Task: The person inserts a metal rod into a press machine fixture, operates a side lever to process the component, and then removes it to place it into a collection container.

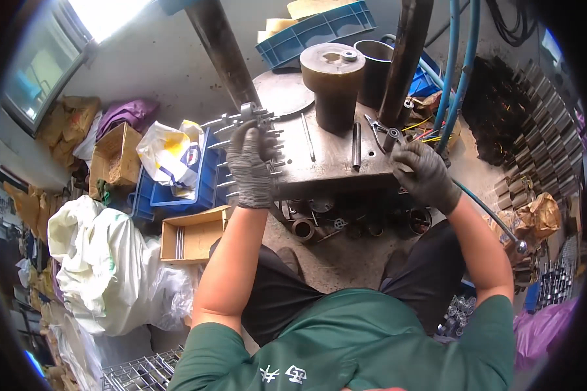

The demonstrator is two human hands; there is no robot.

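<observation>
Your left hand (251,166), in a grey knit glove, is closed around a fan of thin metal rods (241,124) that stick out past your fingers on both sides, over the left edge of a worn steel worktable (326,163). Your right hand (424,173), gloved the same way, curls down onto the table's right edge; whether it grips anything is hidden under the fingers. Just beyond it lie pliers (375,127) and a short dark steel bar (356,146). Farther ahead of both hands stands a heavy rust-brown metal cylinder (332,81), smooth-topped with a small ring on it.

Judging by this, you are mid-job: a bundle is gathered in hand, while loose rings and fittings (319,221) below the table edge look untouched.
</observation>
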